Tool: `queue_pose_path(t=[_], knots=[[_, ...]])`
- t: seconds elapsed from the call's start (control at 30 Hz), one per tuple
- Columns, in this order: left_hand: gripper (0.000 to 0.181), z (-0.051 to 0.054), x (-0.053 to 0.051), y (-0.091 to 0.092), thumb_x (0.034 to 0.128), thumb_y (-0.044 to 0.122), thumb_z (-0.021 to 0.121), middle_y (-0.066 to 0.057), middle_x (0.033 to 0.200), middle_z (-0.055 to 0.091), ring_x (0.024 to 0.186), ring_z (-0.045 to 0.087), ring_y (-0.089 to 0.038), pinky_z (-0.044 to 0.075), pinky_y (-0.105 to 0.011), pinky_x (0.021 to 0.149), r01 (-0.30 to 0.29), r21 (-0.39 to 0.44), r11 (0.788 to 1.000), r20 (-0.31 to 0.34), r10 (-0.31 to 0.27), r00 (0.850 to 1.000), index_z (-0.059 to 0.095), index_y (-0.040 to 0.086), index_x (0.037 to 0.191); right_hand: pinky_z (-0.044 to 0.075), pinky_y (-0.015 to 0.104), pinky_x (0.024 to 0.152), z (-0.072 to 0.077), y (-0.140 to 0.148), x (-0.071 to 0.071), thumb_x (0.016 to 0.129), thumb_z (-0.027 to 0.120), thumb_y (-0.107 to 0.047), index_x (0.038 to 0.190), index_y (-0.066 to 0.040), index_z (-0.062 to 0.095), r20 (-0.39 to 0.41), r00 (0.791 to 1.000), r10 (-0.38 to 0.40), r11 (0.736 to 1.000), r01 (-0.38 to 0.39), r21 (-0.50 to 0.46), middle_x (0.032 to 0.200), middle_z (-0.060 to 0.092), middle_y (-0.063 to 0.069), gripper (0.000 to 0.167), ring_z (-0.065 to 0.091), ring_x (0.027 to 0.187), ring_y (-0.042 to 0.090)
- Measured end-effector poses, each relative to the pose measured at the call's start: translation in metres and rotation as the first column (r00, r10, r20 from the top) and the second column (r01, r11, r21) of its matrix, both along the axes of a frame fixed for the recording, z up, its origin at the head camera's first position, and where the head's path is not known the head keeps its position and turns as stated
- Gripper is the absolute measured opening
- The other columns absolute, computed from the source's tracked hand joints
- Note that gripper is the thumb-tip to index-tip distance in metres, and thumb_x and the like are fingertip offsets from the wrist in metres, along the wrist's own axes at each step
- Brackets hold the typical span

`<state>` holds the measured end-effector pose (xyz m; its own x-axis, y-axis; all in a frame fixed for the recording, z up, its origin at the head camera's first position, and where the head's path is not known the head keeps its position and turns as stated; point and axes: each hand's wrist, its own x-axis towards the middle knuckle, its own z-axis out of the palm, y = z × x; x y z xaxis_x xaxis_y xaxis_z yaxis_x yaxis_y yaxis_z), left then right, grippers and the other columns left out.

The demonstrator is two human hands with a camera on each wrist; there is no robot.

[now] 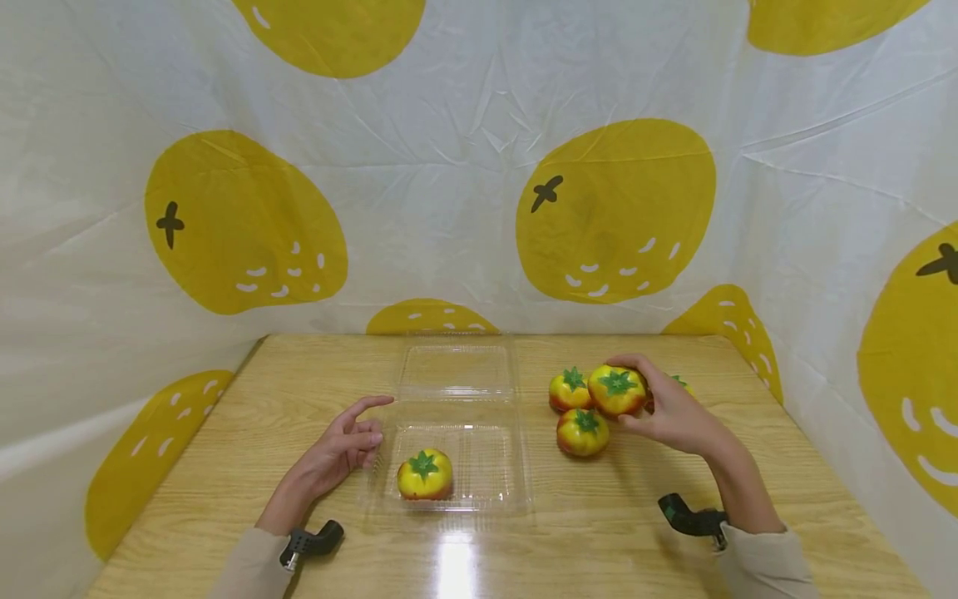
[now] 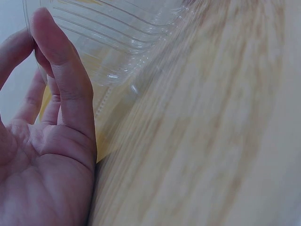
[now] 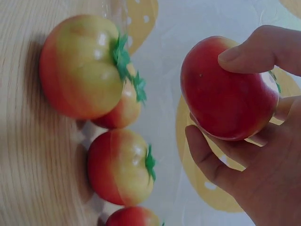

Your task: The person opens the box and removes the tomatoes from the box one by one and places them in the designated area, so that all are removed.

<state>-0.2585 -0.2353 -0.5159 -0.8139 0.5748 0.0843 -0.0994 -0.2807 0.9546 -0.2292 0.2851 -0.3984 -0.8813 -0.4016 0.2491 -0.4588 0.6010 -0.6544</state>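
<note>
My right hand (image 1: pixel 669 412) grips a yellow-and-red toy tomato (image 1: pixel 617 389) with a green star-shaped top, thumb on one side and fingers on the other. In the right wrist view this tomato (image 3: pixel 221 94) shows its red underside, raised off the table. Beside it stand more tomatoes, one nearer (image 1: pixel 582 434) and one behind (image 1: pixel 570 391); another (image 1: pixel 683 383) is mostly hidden by the hand. My left hand (image 1: pixel 340 449) pinches the left rim of a clear plastic clamshell box (image 1: pixel 486 499), its index finger stretched out. One tomato (image 1: pixel 425 476) sits in the box's front left part.
The box's clear lid (image 1: pixel 456 370) lies folded back toward the rear of the wooden table (image 1: pixel 599 541). A white cloth (image 1: pixel 434 208) printed with yellow fruit hangs behind and at both sides. Each wrist wears a black camera mount (image 1: pixel 692 520).
</note>
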Motion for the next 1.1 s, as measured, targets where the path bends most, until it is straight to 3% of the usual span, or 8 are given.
queue_pose_path(t=[0.27, 0.7, 1.1], knots=[[0.058, 0.001, 0.0, -0.001, 0.1026, -0.009, 0.046, 0.006, 0.084, 0.066, 0.067, 0.064, -0.004, 0.056, -0.019, 0.06, 0.008, 0.014, 1.0, -0.008, -0.007, 1.0, 0.035, 0.014, 0.155, 0.049, 0.015, 0.089, -0.008, 0.017, -0.002, 0.084, 0.075, 0.001, 0.147, -0.006, 0.04, 0.015, 1.0, -0.004, 1.0, 0.003, 0.022, 0.142, 0.054, 0.021, 0.072, 0.056, 0.117, 0.023], [0.059, -0.002, -0.001, 0.0, 0.103, -0.008, 0.046, 0.006, 0.084, 0.065, 0.066, 0.064, -0.005, 0.057, -0.02, 0.06, 0.0, 0.004, 1.0, 0.004, 0.0, 1.0, 0.033, 0.014, 0.156, 0.043, 0.013, 0.093, -0.018, 0.039, -0.005, 0.083, 0.079, -0.004, 0.149, -0.005, 0.041, 0.037, 0.999, -0.016, 0.999, 0.014, 0.047, 0.147, 0.051, 0.022, 0.076, 0.044, 0.118, -0.006], [0.059, 0.0, 0.0, 0.0, 0.1033, -0.008, 0.045, 0.005, 0.087, 0.065, 0.067, 0.065, -0.005, 0.058, -0.02, 0.061, 0.025, 0.026, 0.999, -0.015, -0.025, 1.0, 0.031, 0.011, 0.157, 0.049, 0.015, 0.089, -0.024, 0.058, -0.011, 0.083, 0.082, -0.011, 0.143, -0.001, 0.049, 0.14, 0.99, -0.005, 1.0, 0.004, 0.006, 0.141, 0.054, 0.024, 0.069, 0.05, 0.113, -0.006]])
